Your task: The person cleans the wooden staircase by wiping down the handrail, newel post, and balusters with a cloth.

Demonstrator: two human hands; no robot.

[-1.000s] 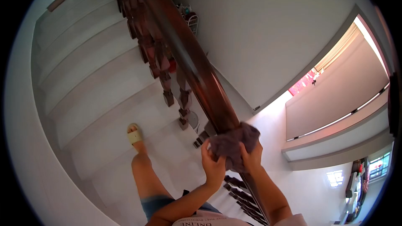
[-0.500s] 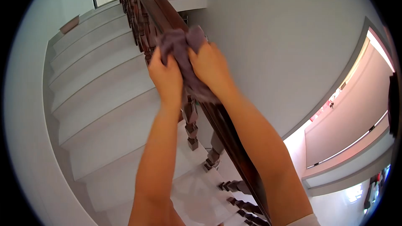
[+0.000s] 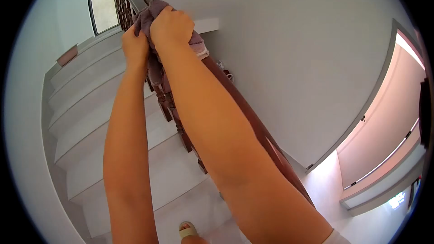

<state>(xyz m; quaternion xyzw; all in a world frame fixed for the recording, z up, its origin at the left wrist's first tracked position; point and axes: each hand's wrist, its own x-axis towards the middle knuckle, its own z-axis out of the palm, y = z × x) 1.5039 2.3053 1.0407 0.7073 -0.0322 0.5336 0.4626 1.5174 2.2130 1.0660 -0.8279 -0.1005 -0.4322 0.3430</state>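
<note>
Both arms reach far up along a dark brown wooden handrail (image 3: 244,101). A purple-grey cloth (image 3: 146,18) is wrapped over the rail between the hands. My left hand (image 3: 134,47) grips the cloth on the stair side of the rail, its fingers partly hidden. My right hand (image 3: 172,28) is closed on the cloth on the wall side, slightly higher. Part of the cloth hangs below the right hand, with a pale edge, and another part hangs beside the balusters (image 3: 163,104).
White stairs (image 3: 97,104) climb on the left towards a dark-framed window (image 3: 104,10). A foot in a pale yellow slipper (image 3: 187,229) stands on a step at the bottom. A grey wall (image 3: 294,63) and a doorway with a pinkish door (image 3: 384,122) lie to the right.
Both hands and the cloth have moved up along the rail, away from the body, with the arms now stretched out. The view has shifted, showing more of the window.
</note>
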